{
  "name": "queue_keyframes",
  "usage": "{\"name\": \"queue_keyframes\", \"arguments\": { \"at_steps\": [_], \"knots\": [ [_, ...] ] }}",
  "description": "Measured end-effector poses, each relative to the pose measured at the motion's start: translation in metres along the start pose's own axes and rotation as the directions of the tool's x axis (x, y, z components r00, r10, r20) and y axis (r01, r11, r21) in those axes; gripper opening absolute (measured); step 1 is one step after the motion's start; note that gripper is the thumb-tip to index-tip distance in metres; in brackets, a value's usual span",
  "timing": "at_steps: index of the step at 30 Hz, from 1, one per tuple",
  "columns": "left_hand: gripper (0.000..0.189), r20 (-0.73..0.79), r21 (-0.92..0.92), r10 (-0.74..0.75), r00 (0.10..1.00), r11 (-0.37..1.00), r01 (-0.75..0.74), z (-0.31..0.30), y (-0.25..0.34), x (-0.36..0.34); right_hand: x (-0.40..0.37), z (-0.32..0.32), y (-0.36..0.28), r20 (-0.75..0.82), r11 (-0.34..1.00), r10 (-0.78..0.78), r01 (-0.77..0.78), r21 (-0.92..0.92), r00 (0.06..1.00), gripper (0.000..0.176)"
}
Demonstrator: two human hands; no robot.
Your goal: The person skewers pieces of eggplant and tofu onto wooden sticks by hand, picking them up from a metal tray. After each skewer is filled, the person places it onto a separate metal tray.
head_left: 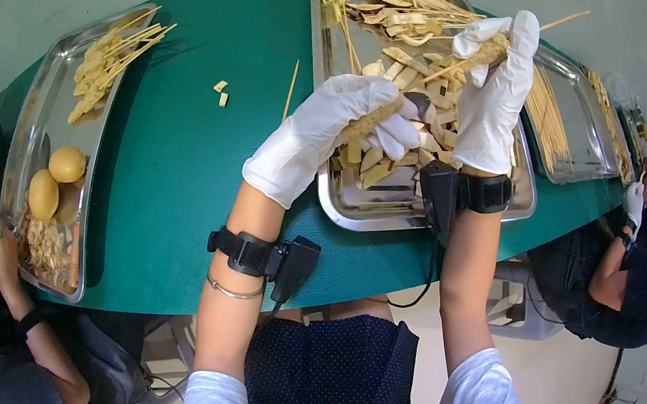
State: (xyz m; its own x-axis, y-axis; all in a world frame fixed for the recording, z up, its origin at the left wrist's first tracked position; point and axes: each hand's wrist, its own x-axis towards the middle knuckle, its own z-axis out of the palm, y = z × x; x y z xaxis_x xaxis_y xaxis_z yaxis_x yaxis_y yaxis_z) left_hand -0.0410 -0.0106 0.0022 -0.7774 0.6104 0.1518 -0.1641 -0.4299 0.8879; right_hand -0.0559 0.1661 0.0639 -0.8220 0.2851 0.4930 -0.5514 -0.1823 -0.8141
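My left hand [308, 134], in a white glove, is closed around a rough brown oblong piece of food [374, 118] over the front of a metal tray [344, 220]. My right hand [492, 109], also gloved, grips a thin wooden skewer [567, 19] at the tray's right side. A similar brown piece [491, 50] is on that skewer, between thumb and fingers. Below both hands the tray holds cut pale and purple-skinned pieces [418, 130], which the gloves partly hide. Filled skewers [403, 13] lie at its far end.
Beside my left glove is a bare skewer [291, 87]; small pale cubes [221, 93] lie on the green table [194, 198]. A left tray [99, 218] holds filled skewers and two yellow round items. A right tray [590, 157] has bare skewers. People sit on both sides.
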Motion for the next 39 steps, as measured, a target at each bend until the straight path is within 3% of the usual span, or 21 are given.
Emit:
{"name": "queue_keyframes", "arguments": {
  "at_steps": [6,18,21,24,27,39],
  "knots": [
    [0.039,0.013,-0.001,0.052,0.999,0.999,-0.052,-0.002,-0.004,0.002,0.0,-0.001,0.001,-0.069,0.998,-0.017,0.021,0.057,0.997,0.041],
    [0.042,-0.007,0.014,-0.004,1.0,1.0,0.005,-0.002,-0.001,0.001,-0.001,0.001,0.0,-0.107,0.997,-0.006,0.014,0.074,0.994,0.043],
    [0.041,-0.006,0.003,0.007,1.0,1.0,-0.007,-0.003,-0.003,0.002,0.001,0.006,0.0,-0.134,0.997,-0.049,0.042,-0.057,0.99,0.055],
    [0.04,-0.042,-0.016,-0.005,0.999,1.0,0.005,-0.001,-0.002,0.0,0.0,0.003,0.0,-0.066,0.993,-0.046,0.039,-0.111,0.997,0.055],
    [0.041,-0.025,-0.04,-0.003,1.0,0.999,0.002,-0.004,-0.003,0.002,-0.004,0.007,-0.003,-0.043,1.0,0.011,-0.011,-0.015,0.999,0.048],
    [0.038,-0.009,-0.01,0.014,1.0,1.0,-0.014,0.005,0.001,-0.003,-0.004,0.012,-0.005,0.048,0.994,0.058,-0.053,-0.1,0.997,0.051]
  ]
}}
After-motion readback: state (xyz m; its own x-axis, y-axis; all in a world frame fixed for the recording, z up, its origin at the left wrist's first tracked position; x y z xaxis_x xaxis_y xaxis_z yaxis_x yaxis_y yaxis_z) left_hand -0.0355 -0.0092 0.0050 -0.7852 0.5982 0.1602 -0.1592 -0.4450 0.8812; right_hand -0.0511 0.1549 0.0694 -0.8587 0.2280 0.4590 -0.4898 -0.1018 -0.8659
